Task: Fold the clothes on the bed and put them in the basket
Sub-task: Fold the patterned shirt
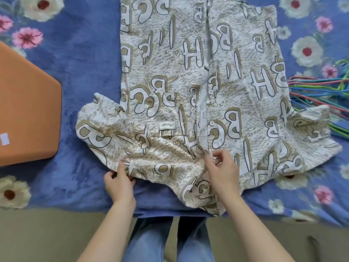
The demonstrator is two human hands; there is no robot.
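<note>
A white and tan short-sleeved shirt [198,82] printed with large letters lies spread front side up on the blue floral bed [79,59], its collar end nearest me. My left hand [119,182] pinches the rumpled cloth at the shirt's near left shoulder. My right hand [222,171] holds the cloth near the button placket at the collar. The left sleeve [94,129] is bunched up; the right sleeve [311,137] lies spread out. No basket shows in the head view.
An orange flat object [26,110] lies on the bed at the left. Several coloured wire hangers [321,91] are piled at the right edge. The bed's near edge runs just before my legs [166,241], with beige floor below.
</note>
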